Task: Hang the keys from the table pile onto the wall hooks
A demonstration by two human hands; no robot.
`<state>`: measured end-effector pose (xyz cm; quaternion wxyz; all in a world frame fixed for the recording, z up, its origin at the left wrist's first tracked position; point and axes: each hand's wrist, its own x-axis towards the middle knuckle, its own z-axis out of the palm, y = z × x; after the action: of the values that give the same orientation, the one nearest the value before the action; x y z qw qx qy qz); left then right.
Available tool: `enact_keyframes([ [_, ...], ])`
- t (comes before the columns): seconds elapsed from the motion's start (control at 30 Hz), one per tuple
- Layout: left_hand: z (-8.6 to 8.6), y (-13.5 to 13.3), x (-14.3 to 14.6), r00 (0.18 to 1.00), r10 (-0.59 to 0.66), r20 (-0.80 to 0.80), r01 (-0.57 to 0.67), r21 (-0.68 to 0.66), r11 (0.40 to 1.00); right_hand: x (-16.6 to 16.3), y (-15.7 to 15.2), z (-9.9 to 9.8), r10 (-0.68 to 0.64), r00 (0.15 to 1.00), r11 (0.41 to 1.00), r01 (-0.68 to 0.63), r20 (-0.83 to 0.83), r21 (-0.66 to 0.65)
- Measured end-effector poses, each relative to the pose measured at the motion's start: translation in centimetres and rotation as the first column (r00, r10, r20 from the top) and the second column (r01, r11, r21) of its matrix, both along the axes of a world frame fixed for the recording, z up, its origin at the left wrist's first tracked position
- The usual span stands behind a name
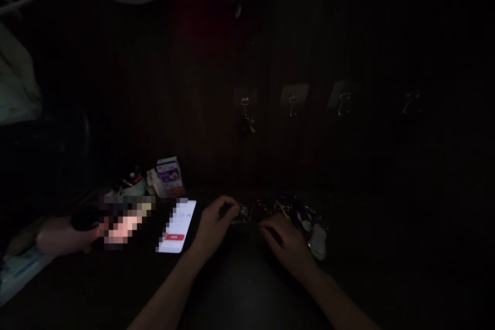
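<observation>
In the dark head view, my left hand (216,221) is curled, with thumb and forefinger pinched at the left end of a small, shiny, patterned thing (243,213). Its kind is too dim to name. My right hand (288,242) points inward from the other side, its fingers pressed together near that thing's right end. What lies between those fingertips is hidden. Just behind the right hand is a heap of small dark items (296,206), with a yellow loop (282,210) and a pale rounded piece (318,240) at its right.
A lit phone screen (181,227) lies left of my left hand. Behind it stands a purple-and-white box (169,175). A pink object (64,234) is farther left. Metal hooks (294,103) line the dark upright surface ahead, one with something hanging from it.
</observation>
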<state>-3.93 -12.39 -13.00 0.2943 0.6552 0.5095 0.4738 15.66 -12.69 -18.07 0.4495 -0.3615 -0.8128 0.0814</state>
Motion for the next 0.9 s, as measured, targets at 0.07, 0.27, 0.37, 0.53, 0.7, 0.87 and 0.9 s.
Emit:
enact_keyframes([
  [0.07,1.0,0.7,-0.4,1.0,0.001,-0.005,-0.001,0.044,0.999,0.0,0.0,0.0,-0.007,1.0,1.0,0.007,0.004,-0.005],
  [0.27,4.2,3.8,-0.5,0.997,0.049,0.058,-0.059,0.189,0.98,0.1,0.0,-0.2,-0.035,0.999,0.999,0.035,0.008,-0.006],
  [0.37,6.2,5.3,-0.2,0.995,0.049,0.084,-0.071,0.275,0.959,0.2,0.1,-0.2,-0.051,0.999,0.999,0.051,0.005,0.0],
  [0.53,10.0,7.5,0.4,0.993,0.03,0.118,-0.076,0.405,0.911,0.3,0.1,-0.1,-0.048,0.998,0.999,0.049,0.045,-0.02],
  [0.7,12.9,9.4,1.5,0.994,0.031,0.108,-0.078,0.468,0.88,0.2,0.0,0.0,-0.058,0.996,0.998,0.06,0.063,-0.031],
  [0.87,14.3,11.2,2.4,0.996,0.046,0.075,-0.078,0.514,0.854,0.3,0.1,0.0,-0.068,0.995,0.996,0.073,0.072,-0.061],
  [0.9,14.4,11.5,2.5,0.996,0.059,0.072,-0.088,0.516,0.852,0.3,0.1,0.0,-0.07,0.995,0.995,0.074,0.072,-0.063],
])
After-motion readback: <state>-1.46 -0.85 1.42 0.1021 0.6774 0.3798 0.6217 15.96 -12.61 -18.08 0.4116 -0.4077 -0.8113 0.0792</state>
